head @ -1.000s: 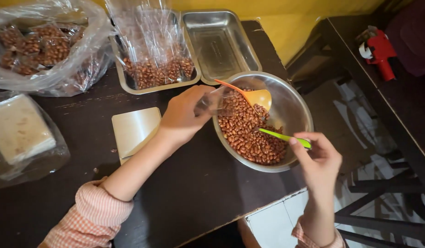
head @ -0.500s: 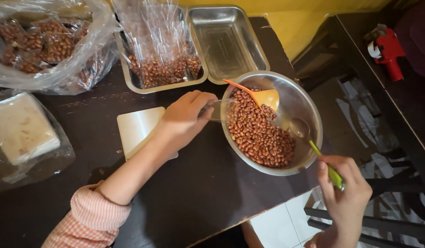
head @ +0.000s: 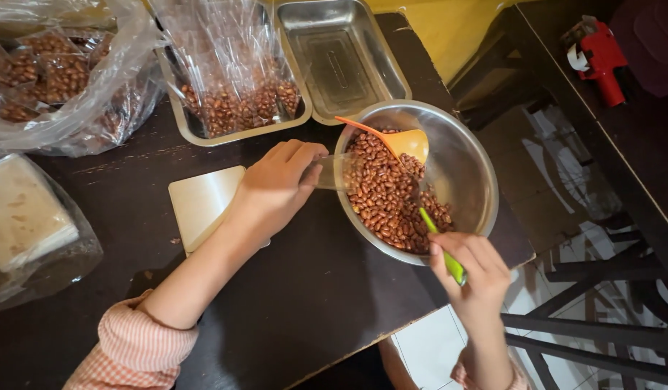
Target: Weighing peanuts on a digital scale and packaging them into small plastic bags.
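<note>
A steel bowl [head: 470,170] of brown roasted peanuts [head: 381,195] stands near the dark table's right edge. My left hand [head: 276,186] holds a small clear plastic bag [head: 334,170] against the bowl's left rim. My right hand [head: 472,274] grips a spoon with a green handle [head: 441,243], its front end down in the peanuts. An orange scoop [head: 399,140] rests in the bowl, its handle pointing up and left.
A small cream-coloured scale [head: 201,205] lies under my left wrist. Behind are a steel tray [head: 176,110] with filled peanut bags, an empty steel tray [head: 342,56], big plastic bags of packets at left, and a red tape dispenser [head: 601,55] at right.
My right hand swung out past the bowl's lower right with the green spoon, then came back. The spoon now dips into the peanuts again. My left hand has hardly moved.
</note>
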